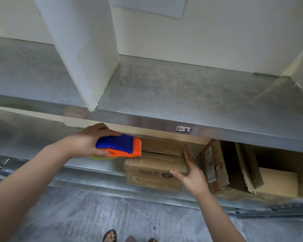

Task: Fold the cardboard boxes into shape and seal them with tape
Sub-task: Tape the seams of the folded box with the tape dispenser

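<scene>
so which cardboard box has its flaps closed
The small printed box that the right hand touches, its top flaps meeting in a seam. The larger box to its right gapes open.

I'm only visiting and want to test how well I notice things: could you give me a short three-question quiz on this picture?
1. True or false: the left hand grips the blue and orange tape dispenser.
2. Pick one. The right hand is: A) hanging free, touching nothing; B) laid with straight fingers against the right end of the cardboard box; C) on the tape dispenser.
3. Fill in the blank: the handwritten shelf label reads ____.

Key: 1 true; 2 B; 3 "1-3".
</scene>
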`<state>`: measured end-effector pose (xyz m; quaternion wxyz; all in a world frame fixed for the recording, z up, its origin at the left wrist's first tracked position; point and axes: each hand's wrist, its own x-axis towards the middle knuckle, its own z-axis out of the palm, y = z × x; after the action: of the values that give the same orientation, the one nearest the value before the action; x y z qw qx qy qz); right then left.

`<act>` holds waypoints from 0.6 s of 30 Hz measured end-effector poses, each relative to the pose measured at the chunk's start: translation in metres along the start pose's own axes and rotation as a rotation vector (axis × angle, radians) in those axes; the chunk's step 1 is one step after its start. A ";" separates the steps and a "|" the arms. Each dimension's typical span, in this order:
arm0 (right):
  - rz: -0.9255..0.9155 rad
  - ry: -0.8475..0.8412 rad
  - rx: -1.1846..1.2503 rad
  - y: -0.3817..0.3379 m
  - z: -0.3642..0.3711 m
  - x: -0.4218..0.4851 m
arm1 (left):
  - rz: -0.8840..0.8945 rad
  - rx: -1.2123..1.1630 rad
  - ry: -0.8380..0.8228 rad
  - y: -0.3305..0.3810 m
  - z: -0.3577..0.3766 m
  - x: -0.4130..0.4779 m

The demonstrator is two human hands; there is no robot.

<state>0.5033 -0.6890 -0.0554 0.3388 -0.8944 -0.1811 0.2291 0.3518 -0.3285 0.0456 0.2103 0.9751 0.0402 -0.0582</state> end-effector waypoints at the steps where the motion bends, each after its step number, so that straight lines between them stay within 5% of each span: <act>1: 0.004 -0.002 0.010 -0.001 0.000 0.000 | -0.001 -0.008 -0.020 -0.007 -0.002 0.000; 18: 0.137 0.012 0.078 -0.029 0.006 -0.012 | 0.023 -0.087 -0.070 -0.100 -0.008 -0.022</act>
<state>0.4849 -0.6709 -0.0360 0.3580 -0.8921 -0.1086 0.2532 0.3205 -0.2357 0.0156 0.2542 0.9628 0.0241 -0.0880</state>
